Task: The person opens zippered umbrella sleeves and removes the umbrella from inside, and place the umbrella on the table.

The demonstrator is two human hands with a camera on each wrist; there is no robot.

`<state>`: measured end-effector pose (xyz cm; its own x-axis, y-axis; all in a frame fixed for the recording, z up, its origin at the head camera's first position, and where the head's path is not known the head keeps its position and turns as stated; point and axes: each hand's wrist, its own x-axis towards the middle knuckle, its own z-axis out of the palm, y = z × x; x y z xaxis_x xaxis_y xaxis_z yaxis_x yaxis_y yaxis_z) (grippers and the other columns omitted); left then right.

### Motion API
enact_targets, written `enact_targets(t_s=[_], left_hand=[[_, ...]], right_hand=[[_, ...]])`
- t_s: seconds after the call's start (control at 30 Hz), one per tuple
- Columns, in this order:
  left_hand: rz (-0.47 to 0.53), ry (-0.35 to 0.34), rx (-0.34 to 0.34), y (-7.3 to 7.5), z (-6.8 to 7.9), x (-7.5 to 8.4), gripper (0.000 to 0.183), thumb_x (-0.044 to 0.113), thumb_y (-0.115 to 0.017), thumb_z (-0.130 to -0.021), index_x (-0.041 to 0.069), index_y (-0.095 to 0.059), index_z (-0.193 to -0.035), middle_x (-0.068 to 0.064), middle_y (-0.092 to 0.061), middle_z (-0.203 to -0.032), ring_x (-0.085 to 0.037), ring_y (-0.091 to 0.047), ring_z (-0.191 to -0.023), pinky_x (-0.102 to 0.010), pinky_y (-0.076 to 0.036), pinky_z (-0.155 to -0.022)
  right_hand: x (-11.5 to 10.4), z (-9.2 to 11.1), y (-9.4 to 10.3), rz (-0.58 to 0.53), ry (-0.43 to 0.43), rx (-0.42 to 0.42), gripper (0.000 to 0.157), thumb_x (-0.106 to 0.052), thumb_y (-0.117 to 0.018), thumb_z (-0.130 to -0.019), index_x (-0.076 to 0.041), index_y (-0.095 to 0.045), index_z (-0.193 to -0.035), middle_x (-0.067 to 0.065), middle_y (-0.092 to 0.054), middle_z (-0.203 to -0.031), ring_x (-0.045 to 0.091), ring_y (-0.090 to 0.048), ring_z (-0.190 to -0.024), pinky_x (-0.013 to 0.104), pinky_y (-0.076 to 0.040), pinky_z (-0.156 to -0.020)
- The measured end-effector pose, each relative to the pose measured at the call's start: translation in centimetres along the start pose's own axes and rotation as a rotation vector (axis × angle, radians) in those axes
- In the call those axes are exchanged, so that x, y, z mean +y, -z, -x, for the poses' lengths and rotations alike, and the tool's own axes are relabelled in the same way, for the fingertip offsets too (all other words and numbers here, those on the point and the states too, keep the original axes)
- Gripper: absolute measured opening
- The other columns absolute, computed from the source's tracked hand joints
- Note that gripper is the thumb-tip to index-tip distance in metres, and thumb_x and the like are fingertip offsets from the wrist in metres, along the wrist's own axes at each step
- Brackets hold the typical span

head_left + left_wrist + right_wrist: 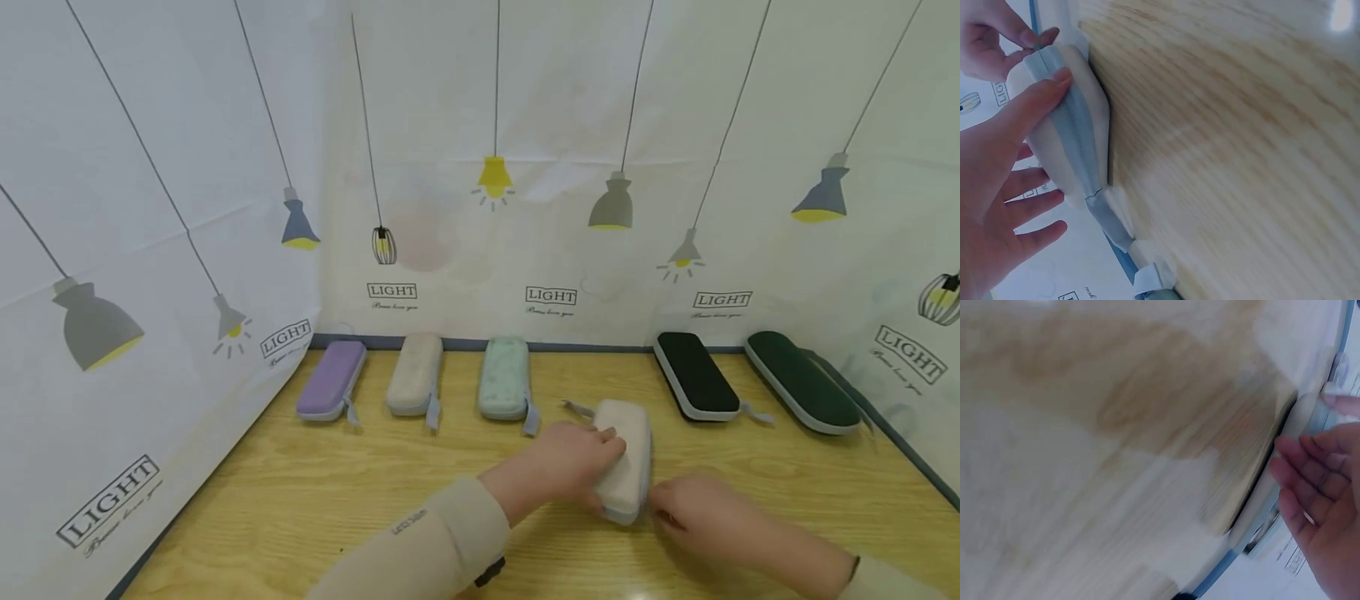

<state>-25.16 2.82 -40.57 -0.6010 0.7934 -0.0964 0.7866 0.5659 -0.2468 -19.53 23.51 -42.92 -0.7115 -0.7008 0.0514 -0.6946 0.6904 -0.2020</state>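
Cream zip case (628, 458) at the near side of the bench (360, 508), forward of the gap between the mint case (504, 375) and the black case (693, 375). The left hand (558, 462) grips it, thumb on the pale blue zip band (1074, 134), other fingers spread on the far side. The right hand (705, 517), fingers curled, pinches at the near end of the band; the small part between its fingertips is too blurred to identify. A grey strap (578, 408) extends from the opposite end. Along the rear edge, left to right, lie a purple case (330, 377), a beige case (415, 375), the mint and black cases, and a dark green case (802, 382), before a lamp-printed sheet (442, 75).
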Motion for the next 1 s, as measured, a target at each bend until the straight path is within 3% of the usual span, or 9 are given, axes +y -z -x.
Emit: enact_targets(t_s=[0.17,0.27,0.5,0.67,0.87,1.0], left_hand=[[0.006,0.008,0.014,0.1,-0.4,0.5,0.076,0.067,-0.073,-0.071,0.023,-0.049,-0.128,0.007,-0.055,-0.124,-0.009,-0.056,-0.102,-0.024,-0.048,-0.083],[0.028,0.011,0.004,0.2,-0.7,0.7,0.076,0.065,-0.074,-0.073,0.028,-0.047,-0.134,0.006,-0.053,-0.121,-0.011,-0.055,-0.102,-0.027,-0.047,-0.083],[0.004,-0.002,-0.053,-0.2,-1.1,0.8,0.089,0.063,-0.074,-0.074,0.051,-0.027,-0.149,0.002,-0.041,-0.138,-0.016,-0.04,-0.123,-0.036,-0.044,-0.092],[-0.029,0.0,-0.072,-0.3,-1.3,0.4,0.095,0.058,-0.076,-0.076,0.053,-0.017,-0.15,0.003,-0.035,-0.144,-0.018,-0.036,-0.129,-0.04,-0.039,-0.099],[-0.019,0.019,-0.06,-1.0,-1.3,-0.5,0.086,0.032,-0.068,-0.092,0.055,-0.009,-0.151,0.002,-0.021,-0.158,-0.021,-0.031,-0.137,-0.044,-0.037,-0.103],[-0.001,0.003,-0.035,-1.2,-1.3,-1.0,0.088,0.028,-0.068,-0.092,0.055,-0.008,-0.151,0.0,-0.014,-0.161,-0.026,-0.025,-0.142,-0.046,-0.033,-0.108]], right_hand=[[-1.1,0.0,-0.5,0.029,0.075,0.081,0.022,-0.011,-0.069,-0.085,-0.023,-0.056,-0.071,-0.02,-0.045,-0.065,-0.002,-0.042,-0.055,0.025,-0.038,-0.047],[-1.3,0.1,-0.7,0.076,0.084,0.133,0.025,-0.01,-0.071,-0.082,-0.024,-0.054,-0.069,-0.02,-0.044,-0.063,-0.001,-0.041,-0.053,0.026,-0.037,-0.045],[-1.1,0.2,-0.3,0.033,0.085,0.088,0.023,-0.01,-0.07,-0.084,-0.023,-0.056,-0.072,-0.02,-0.048,-0.065,-0.003,-0.043,-0.055,0.025,-0.037,-0.047],[-0.5,0.8,0.0,0.043,0.077,0.081,0.027,-0.011,-0.071,-0.083,-0.024,-0.053,-0.069,-0.021,-0.045,-0.063,-0.003,-0.042,-0.054,0.025,-0.037,-0.047],[0.7,1.8,0.6,-0.014,0.042,0.03,0.028,-0.008,-0.071,-0.083,-0.025,-0.053,-0.069,-0.022,-0.044,-0.065,-0.002,-0.039,-0.056,0.024,-0.035,-0.047],[1.8,2.3,0.9,-0.052,0.027,-0.005,0.03,-0.007,-0.07,-0.084,-0.027,-0.053,-0.069,-0.022,-0.042,-0.065,-0.002,-0.036,-0.056,0.022,-0.034,-0.049]])
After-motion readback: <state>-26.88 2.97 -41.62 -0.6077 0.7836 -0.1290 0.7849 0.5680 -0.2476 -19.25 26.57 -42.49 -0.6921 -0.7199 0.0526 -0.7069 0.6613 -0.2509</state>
